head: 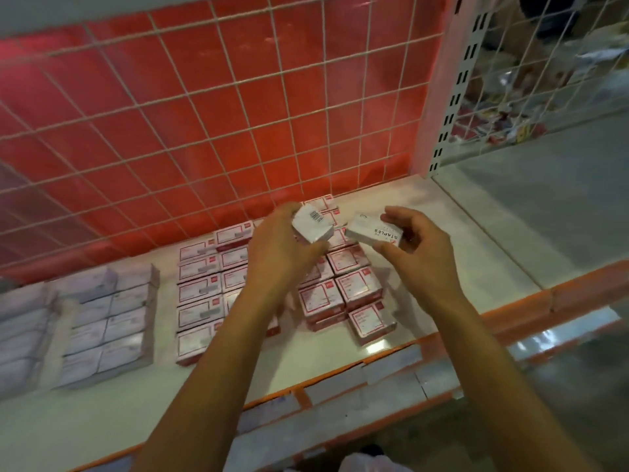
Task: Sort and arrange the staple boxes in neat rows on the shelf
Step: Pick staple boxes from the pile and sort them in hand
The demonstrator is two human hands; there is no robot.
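Red-and-white staple boxes (199, 289) lie in rows on the white shelf (459, 240), with a second stacked group (354, 287) to the right. My left hand (279, 253) grips a white staple box (311, 223) with its barcode side up, above the rows. My right hand (413, 247) holds another staple box (372, 233), its "STAPLES" lettering showing, tilted just right of the first. Both boxes hover close together, apart from the ones on the shelf. My forearms hide some of the middle boxes.
Pale lilac boxes (109, 318) sit in rows at the left. A white wire grid over a red back panel (221, 107) closes the rear. An orange front rail with label strips (340, 386) edges the shelf. A perforated upright (456, 97) divides off the neighbouring shelf (544, 199).
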